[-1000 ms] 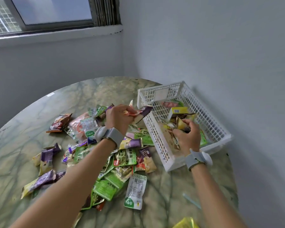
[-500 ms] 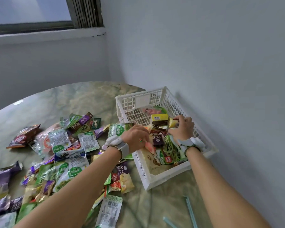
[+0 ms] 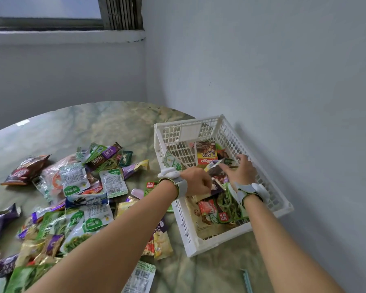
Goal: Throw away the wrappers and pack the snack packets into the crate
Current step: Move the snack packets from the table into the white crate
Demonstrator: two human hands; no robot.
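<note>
A white lattice crate stands at the table's right side against the wall, holding several snack packets, among them a red-and-yellow cereal box. My left hand hovers over the crate's left wall with its fingers curled beside a dark purple packet; whether it grips anything is hidden. My right hand lies inside the crate with its fingers spread over the packets, the thumb touching a purple-and-silver packet. A heap of loose snack packets covers the table to the left.
The round marbled table sits in a room corner, with the wall just right of the crate. A brown chip bag lies at the heap's far left. A pale blue straw rests near the table's front edge.
My left hand carried a packet from the heap over the crate's left wall. My right hand shifted from the crate's back toward its middle and spread its fingers. The view panned right.
</note>
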